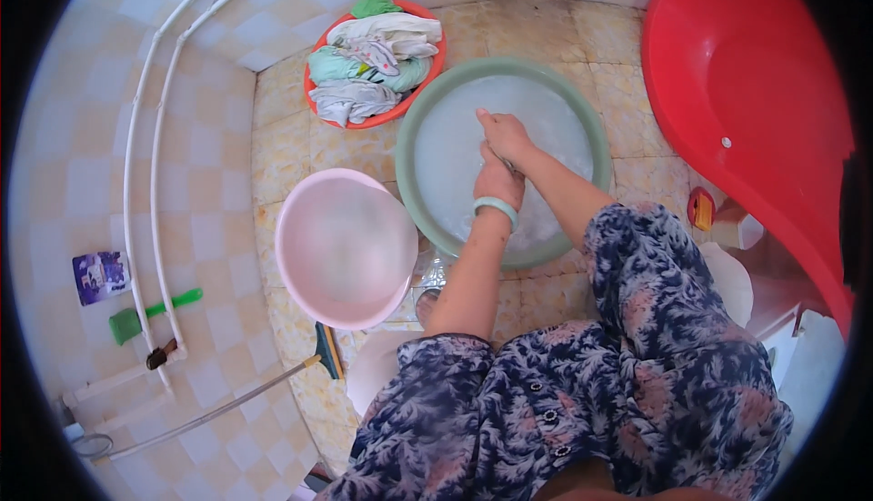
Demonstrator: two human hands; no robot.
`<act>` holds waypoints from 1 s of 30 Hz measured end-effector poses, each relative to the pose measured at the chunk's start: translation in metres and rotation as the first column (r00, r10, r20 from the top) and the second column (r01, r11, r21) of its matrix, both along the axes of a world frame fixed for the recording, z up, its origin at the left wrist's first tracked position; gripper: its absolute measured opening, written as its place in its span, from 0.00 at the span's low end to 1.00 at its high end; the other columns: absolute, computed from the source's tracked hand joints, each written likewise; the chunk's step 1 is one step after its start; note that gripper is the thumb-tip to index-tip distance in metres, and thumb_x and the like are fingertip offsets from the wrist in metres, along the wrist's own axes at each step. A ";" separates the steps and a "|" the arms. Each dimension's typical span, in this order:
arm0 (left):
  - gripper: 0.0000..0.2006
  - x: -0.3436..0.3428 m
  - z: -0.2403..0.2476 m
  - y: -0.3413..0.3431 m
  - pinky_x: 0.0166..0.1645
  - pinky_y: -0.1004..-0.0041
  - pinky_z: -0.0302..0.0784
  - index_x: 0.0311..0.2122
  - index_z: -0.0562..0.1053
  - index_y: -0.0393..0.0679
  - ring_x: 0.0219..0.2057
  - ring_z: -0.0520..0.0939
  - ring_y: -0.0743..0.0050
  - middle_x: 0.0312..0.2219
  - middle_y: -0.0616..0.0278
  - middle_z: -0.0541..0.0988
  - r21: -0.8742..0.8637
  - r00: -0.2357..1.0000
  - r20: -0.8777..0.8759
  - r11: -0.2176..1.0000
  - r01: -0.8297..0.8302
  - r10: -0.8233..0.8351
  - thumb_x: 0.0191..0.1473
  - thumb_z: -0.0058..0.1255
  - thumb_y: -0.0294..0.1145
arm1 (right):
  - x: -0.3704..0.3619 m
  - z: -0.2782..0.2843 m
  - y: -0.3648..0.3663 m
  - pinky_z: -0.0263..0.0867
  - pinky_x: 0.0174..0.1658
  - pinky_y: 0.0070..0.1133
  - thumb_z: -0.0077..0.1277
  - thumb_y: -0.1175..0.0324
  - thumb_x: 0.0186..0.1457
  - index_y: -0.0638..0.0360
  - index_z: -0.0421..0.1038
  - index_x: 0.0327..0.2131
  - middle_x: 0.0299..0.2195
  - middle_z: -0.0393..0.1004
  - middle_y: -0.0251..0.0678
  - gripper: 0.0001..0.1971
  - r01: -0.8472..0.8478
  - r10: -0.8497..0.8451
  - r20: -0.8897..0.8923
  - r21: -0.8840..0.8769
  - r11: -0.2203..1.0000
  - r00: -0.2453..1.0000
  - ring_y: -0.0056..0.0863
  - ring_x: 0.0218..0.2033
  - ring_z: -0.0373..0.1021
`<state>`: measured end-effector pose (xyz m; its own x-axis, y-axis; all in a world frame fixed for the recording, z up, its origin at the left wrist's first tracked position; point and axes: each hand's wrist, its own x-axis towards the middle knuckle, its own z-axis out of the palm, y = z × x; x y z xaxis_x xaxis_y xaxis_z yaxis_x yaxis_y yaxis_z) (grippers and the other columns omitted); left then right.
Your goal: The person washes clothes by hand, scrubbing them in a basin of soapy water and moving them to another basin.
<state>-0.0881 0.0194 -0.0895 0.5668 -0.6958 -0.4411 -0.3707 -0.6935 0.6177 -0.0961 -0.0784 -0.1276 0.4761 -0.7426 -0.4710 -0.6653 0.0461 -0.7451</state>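
Note:
A large green basin (pixel 411 110) of cloudy whitish water stands on the floor in front of me. Both hands meet above the water near its middle, one against the other. My left hand (pixel 500 181), with a pale green bangle (pixel 496 206) at the wrist, is closed, its fingers partly hidden by the other hand. My right hand (pixel 507 135) lies just beyond it, fingers curled in. Whatever lies between the hands, if anything, is too hidden to name.
Left of the green basin sits a pink basin (pixel 284 251) of cloudy water. Behind it, an orange-red basin (pixel 444 51) is heaped with clothes (pixel 373 60). A red tub (pixel 755 74) fills the right side. A squeegee (pixel 328 352) leans near the left wall, below white pipes (pixel 155 119).

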 end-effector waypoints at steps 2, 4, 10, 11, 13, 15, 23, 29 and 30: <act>0.17 0.002 -0.014 0.007 0.37 0.60 0.70 0.43 0.60 0.40 0.33 0.75 0.48 0.30 0.46 0.74 -0.130 0.998 0.026 0.990 -0.057 0.061 0.47 0.46 0.33 | -0.003 0.002 0.000 0.61 0.44 0.28 0.36 0.45 0.53 0.65 0.69 0.37 0.37 0.70 0.47 0.28 -0.114 0.082 0.184 0.168 0.979 0.979 0.34 0.39 0.67; 0.16 0.012 -0.025 0.017 0.34 0.63 0.70 0.42 0.61 0.40 0.28 0.76 0.53 0.28 0.49 0.74 -0.254 0.991 0.045 0.961 -0.107 0.122 0.47 0.45 0.33 | 0.000 0.008 -0.005 0.60 0.46 0.28 0.35 0.45 0.54 0.64 0.66 0.41 0.41 0.68 0.46 0.28 -0.122 -0.076 0.423 0.420 0.899 0.903 0.34 0.43 0.65; 0.15 0.008 0.021 0.009 0.19 0.84 0.52 0.42 0.64 0.44 0.12 0.59 0.87 0.18 0.70 0.64 0.165 -0.271 -0.959 0.623 -0.764 -0.079 0.51 0.42 0.37 | -0.024 0.008 -0.024 0.60 0.48 0.35 0.32 0.37 0.51 0.61 0.56 0.50 0.47 0.62 0.47 0.36 -0.257 -0.455 0.631 0.720 0.644 0.628 0.38 0.48 0.61; 0.17 0.005 0.030 0.008 0.19 0.84 0.51 0.44 0.63 0.41 0.12 0.59 0.88 0.18 0.70 0.64 0.163 -0.391 -0.896 0.662 -0.731 -0.210 0.51 0.42 0.38 | -0.019 0.017 -0.015 0.61 0.47 0.37 0.33 0.36 0.50 0.61 0.57 0.50 0.47 0.63 0.47 0.37 -0.289 -0.522 0.625 0.758 0.585 0.581 0.38 0.47 0.62; 0.19 0.000 0.042 0.009 0.19 0.84 0.50 0.45 0.63 0.39 0.13 0.59 0.88 0.18 0.71 0.64 0.159 -0.506 -0.798 0.695 -0.701 -0.328 0.51 0.41 0.39 | -0.012 0.045 0.000 0.61 0.47 0.39 0.33 0.36 0.50 0.61 0.58 0.50 0.47 0.63 0.47 0.37 -0.450 -0.591 0.689 0.724 0.523 0.421 0.39 0.48 0.62; 0.22 -0.003 0.051 0.005 0.19 0.83 0.50 0.46 0.62 0.33 0.12 0.59 0.87 0.19 0.71 0.64 0.287 -0.638 -0.679 0.669 -0.686 -0.364 0.51 0.41 0.40 | -0.021 0.070 0.005 0.62 0.47 0.40 0.32 0.36 0.50 0.61 0.58 0.50 0.47 0.63 0.48 0.37 -0.595 -0.658 0.709 0.650 0.472 0.253 0.40 0.49 0.61; 0.16 0.008 0.062 0.006 0.18 0.83 0.51 0.39 0.65 0.34 0.11 0.58 0.86 0.17 0.70 0.64 0.149 -0.526 -0.741 0.662 -0.735 -0.418 0.49 0.44 0.35 | -0.034 0.071 -0.003 0.67 0.35 0.24 0.45 0.61 0.53 0.61 0.65 0.33 0.25 0.67 0.35 0.12 -0.468 -0.431 0.870 0.493 0.734 0.240 0.28 0.32 0.66; 0.07 0.024 0.028 -0.004 0.16 0.82 0.55 0.31 0.68 0.40 0.11 0.61 0.84 0.17 0.70 0.66 -0.138 0.213 -0.976 0.878 -0.459 -0.042 0.45 0.48 0.29 | -0.014 0.084 -0.018 0.62 0.23 0.19 0.41 0.69 0.54 0.63 0.64 0.40 0.20 0.62 0.28 0.11 -0.317 -0.149 0.670 0.521 0.792 0.727 0.18 0.19 0.61; 0.07 0.024 0.025 -0.006 0.16 0.82 0.55 0.31 0.68 0.40 0.11 0.61 0.84 0.17 0.70 0.66 -0.138 0.220 -0.975 0.874 -0.466 -0.037 0.45 0.48 0.29 | -0.008 0.084 -0.018 0.60 0.21 0.19 0.40 0.69 0.54 0.63 0.64 0.41 0.19 0.61 0.27 0.12 -0.269 -0.081 0.592 0.478 0.836 0.802 0.17 0.16 0.59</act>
<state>-0.0639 0.0131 -0.0644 0.0708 -0.8428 -0.5335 0.7712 -0.2930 0.5651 -0.1044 -0.0964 -0.0439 0.8329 -0.4037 -0.3785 -0.1479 0.4966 -0.8553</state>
